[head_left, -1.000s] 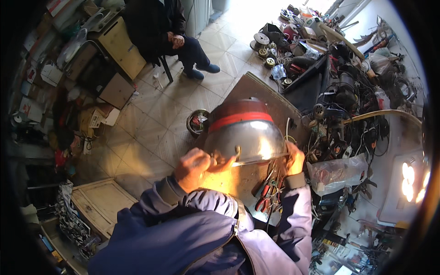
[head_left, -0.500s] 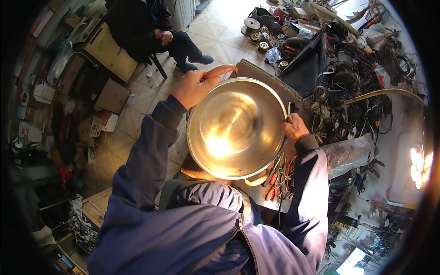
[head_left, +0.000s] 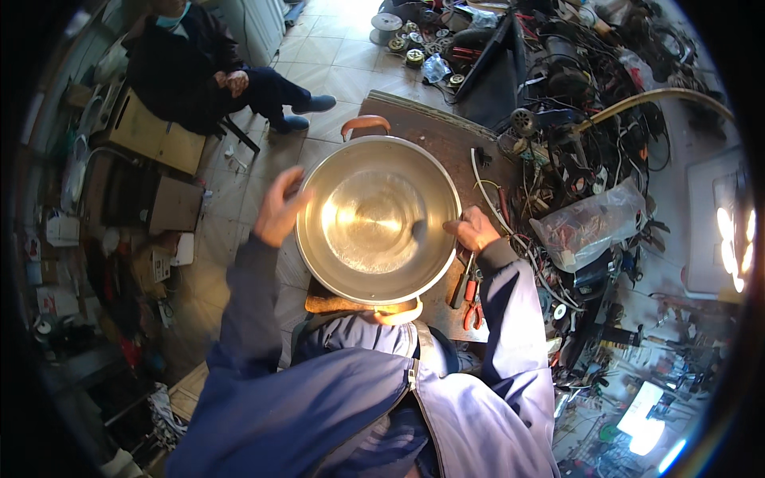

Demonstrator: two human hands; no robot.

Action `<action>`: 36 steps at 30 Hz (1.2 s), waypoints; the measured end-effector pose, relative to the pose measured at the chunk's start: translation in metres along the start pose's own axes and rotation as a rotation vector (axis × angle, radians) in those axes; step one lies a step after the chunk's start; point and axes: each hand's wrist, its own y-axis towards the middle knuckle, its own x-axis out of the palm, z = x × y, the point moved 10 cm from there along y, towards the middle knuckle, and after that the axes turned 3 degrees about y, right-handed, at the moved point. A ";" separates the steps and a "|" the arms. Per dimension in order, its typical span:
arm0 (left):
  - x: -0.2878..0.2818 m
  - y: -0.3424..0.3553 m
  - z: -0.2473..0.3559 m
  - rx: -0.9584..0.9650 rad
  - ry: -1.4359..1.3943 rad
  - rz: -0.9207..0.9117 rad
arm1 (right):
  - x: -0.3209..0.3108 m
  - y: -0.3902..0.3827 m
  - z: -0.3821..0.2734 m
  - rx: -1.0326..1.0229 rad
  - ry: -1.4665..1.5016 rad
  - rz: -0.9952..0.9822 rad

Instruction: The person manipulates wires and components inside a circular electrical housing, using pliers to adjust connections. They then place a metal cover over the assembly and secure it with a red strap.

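Note:
In front of my lap is a wide, shiny metal pot (head_left: 374,223) with its open mouth toward me. One brown loop handle (head_left: 366,123) points away from me, and an orange-tan one (head_left: 398,312) is at the near side. At the left rim, my left hand (head_left: 280,209) is open, thumb and fingers apart and slightly blurred; whether it touches the metal is unclear. My right hand (head_left: 475,229) grips the right rim, thumb over the edge and the other fingers partly hidden.
A brown worktable (head_left: 478,159) lies beyond and right of the pot, with red-handled pliers (head_left: 473,311) and other tools. A clear plastic bag (head_left: 594,223) and heaped cables and motors fill the right. A seated person (head_left: 199,72) is at the far left.
My left hand has let go of the far handle and come nearer, beside the left rim. The pot has turned, its far handle shifting left. My right hand stays on the rim.

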 end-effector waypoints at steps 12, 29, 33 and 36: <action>0.055 -0.040 -0.023 -0.153 0.086 -0.083 | 0.011 -0.044 0.070 -0.018 0.358 0.141; 0.109 -0.258 -0.168 -0.705 0.170 -0.347 | 0.066 -0.198 0.320 0.208 0.389 0.499; 0.182 -0.255 -0.130 -0.298 0.421 -0.577 | 0.038 -0.218 0.348 0.219 0.198 0.608; 0.233 -0.239 -0.094 -0.172 0.409 -0.654 | 0.022 -0.220 0.337 0.145 0.057 0.645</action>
